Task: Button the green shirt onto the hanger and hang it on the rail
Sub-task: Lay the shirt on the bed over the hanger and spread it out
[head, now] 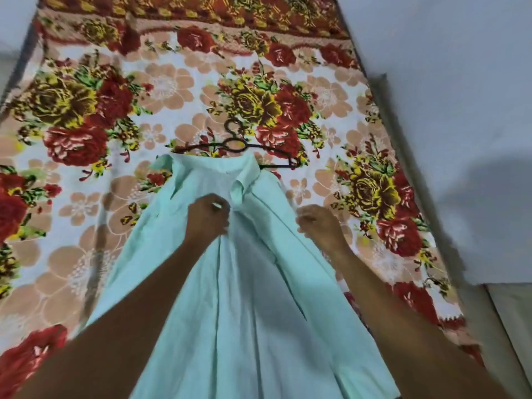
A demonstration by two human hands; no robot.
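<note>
Floral bedspread (86, 174) under green shirt (244, 298), black hanger (234, 146) beyond collar.

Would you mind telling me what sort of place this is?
Probably a bedroom at home: a floral red-and-yellow bedspread covers a bed set against a plain pale wall, with a mint-green shirt and a dark wire hanger on it.

One green shirt (244, 283); one dark hanger (234, 145); one floral bedspread (86, 139); two hands (207, 217).

Pale green shirt (244, 298) lies collar-up, apparently unbuttoned; dark hanger (234, 146) lies just beyond its collar.
</note>
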